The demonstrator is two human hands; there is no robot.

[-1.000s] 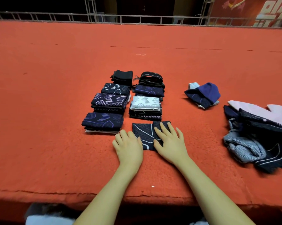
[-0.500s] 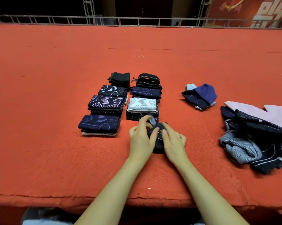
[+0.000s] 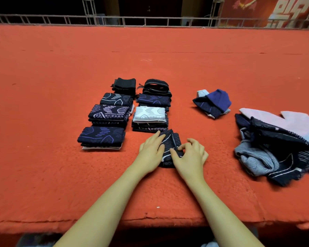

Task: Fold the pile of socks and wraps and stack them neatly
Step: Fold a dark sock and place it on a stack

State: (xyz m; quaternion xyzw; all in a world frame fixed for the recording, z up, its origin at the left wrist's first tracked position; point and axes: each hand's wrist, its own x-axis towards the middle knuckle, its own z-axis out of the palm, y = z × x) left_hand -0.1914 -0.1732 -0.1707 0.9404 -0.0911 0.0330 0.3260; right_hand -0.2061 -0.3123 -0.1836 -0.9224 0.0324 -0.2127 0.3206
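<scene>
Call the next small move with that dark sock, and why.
Probably press the fold flat, then lift it onto the white-topped stack just beyond. The sock lies folded on the mat; the left hand rests flat on it, the right hand pinches its edge.

No text can be read; the red banner (image 3: 282, 11) at top right carries only partial white strokes.

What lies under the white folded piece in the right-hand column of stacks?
Under the white folded piece lie several dark folded pieces, only their front edges showing, one with a pale zigzag pattern. How many there are, and their upper faces, cannot be seen; the white piece covers them.
</scene>
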